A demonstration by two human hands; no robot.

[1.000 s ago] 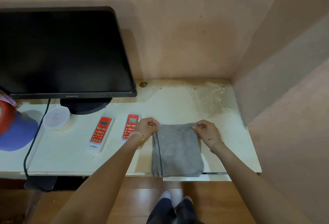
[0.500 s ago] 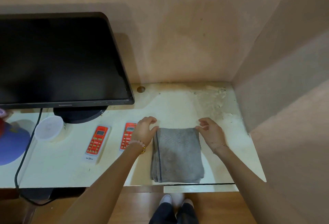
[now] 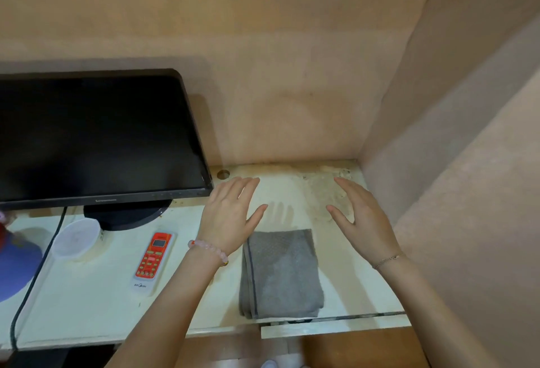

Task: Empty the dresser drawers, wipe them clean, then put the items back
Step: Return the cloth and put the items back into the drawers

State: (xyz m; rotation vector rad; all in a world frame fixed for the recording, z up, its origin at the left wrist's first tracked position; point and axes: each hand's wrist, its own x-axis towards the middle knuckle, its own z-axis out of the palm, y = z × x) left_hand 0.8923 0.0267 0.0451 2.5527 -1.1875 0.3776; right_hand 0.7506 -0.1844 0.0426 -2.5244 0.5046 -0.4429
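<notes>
A folded grey cloth [image 3: 282, 274] lies flat on the white dresser top [image 3: 96, 309], near its front edge. My left hand [image 3: 230, 215] hovers just beyond the cloth's far left corner, fingers straight and spread, holding nothing. My right hand [image 3: 359, 215] hovers beyond the cloth's far right corner, also flat with straight fingers and empty. Neither hand touches the cloth. A drawer front [image 3: 333, 328] shows as a white strip slightly out below the cloth.
A black monitor [image 3: 96, 137] stands at the left on its round base. A red-and-white remote [image 3: 153, 261] lies left of my left forearm, a clear round lid [image 3: 76, 239] further left, a black cable [image 3: 38, 274] beside it. Walls close the back and right.
Both hands let go of the cloth's far corners and lifted away toward the wall with fingers opening. The view tilted up. The second remote is now hidden behind my left forearm.
</notes>
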